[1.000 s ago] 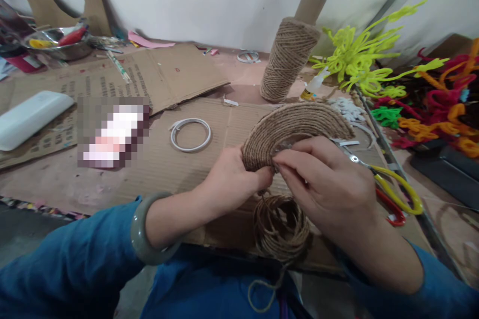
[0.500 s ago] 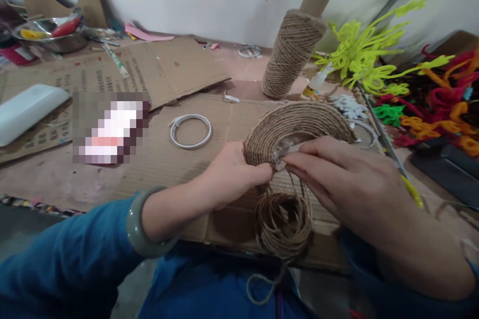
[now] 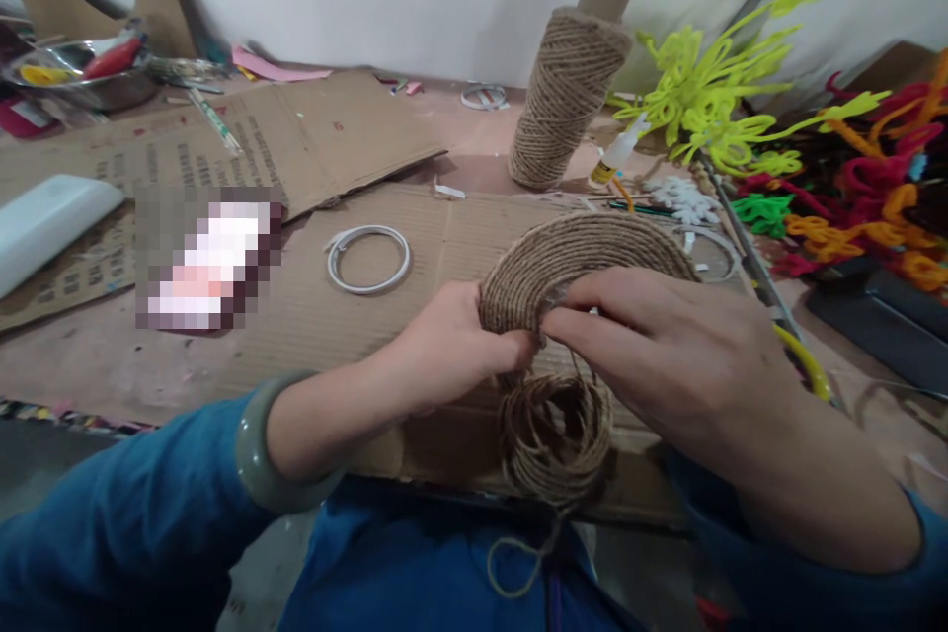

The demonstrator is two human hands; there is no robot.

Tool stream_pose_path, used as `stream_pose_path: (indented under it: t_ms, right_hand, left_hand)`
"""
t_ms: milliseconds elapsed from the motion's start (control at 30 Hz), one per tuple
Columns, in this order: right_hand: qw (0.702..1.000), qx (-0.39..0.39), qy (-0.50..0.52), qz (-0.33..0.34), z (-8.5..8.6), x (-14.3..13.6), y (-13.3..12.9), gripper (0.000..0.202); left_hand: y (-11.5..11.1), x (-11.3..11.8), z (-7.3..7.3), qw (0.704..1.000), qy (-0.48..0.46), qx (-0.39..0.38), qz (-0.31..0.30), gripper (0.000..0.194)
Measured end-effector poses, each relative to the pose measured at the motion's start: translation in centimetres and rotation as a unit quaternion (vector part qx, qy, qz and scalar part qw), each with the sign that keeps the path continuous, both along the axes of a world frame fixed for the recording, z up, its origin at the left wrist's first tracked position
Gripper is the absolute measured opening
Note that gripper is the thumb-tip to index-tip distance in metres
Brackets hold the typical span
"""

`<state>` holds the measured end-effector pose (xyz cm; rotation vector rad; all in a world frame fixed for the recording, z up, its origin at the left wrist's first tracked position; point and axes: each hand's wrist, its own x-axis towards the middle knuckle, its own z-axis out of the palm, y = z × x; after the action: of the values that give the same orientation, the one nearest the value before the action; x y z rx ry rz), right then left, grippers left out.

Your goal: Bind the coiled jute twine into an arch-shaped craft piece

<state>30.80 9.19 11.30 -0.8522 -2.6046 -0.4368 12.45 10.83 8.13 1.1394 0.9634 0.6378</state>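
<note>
In the head view, the nearly closed left hand (image 3: 463,346) grips the curved brown twine-covered band (image 3: 578,252) above a loose brown twine coil (image 3: 555,434), while the right hand's (image 3: 667,365) fingertips pinch closed at its inner edge.

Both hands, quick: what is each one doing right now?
Left hand: closed on the curved twine-covered piece.
Right hand: fingers pinched at its inner edge; what they grip cannot be told.
</note>
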Motion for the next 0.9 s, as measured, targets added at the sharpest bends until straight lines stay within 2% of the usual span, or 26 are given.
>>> stream_pose_path:
  t_ms: [300,500,733,900]
  right_hand:
    - [1.0,0.008,0.021,-0.012,-0.08,-0.24,-0.07,0.019]
    - [1.0,0.018,0.014,-0.019,0.0,-0.45,-0.07,0.024]
    - [0.999,0.007,0.004,-0.043,-0.1,-0.55,-0.22,0.023]
    - [0.999,-0.007,0.012,-0.035,-0.08,-0.26,-0.28,0.021]
  left_hand:
    - [0.03,-0.08,0.07,1.0,0.003,0.001,-0.012,0.009]
    - [0.02,-0.18,-0.04,1.0,0.006,0.002,-0.02,0.008]
    - [0.06,-0.32,0.03,0.999,0.005,0.001,-0.042,0.008]
    - [0.04,-0.46,0.39,0.998,-0.002,0.018,-0.054,0.007]
